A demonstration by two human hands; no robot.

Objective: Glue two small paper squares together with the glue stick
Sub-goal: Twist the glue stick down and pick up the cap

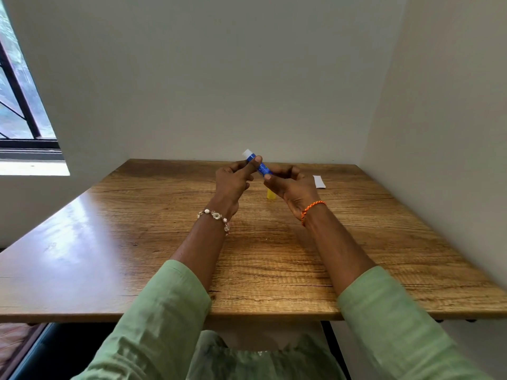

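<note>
Here, both hands are raised above the wooden table (pixel 153 242), holding the blue glue stick (pixel 259 165) tilted between them: the left hand (pixel 233 182) pinches its upper part near the white tip with thumb and fingers, and the right hand (pixel 290 185) curls round its lower end. The printing on the stick's label is too small to read. Just under the right hand a yellow cap (pixel 271 193) stands on the table, with white paper (pixel 319 181) lying beyond, to the right.

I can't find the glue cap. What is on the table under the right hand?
Under the right hand a small yellow cylinder, perhaps the cap, stands on the wooden table. The hand covers its top. A white paper piece lies to its right.
</note>
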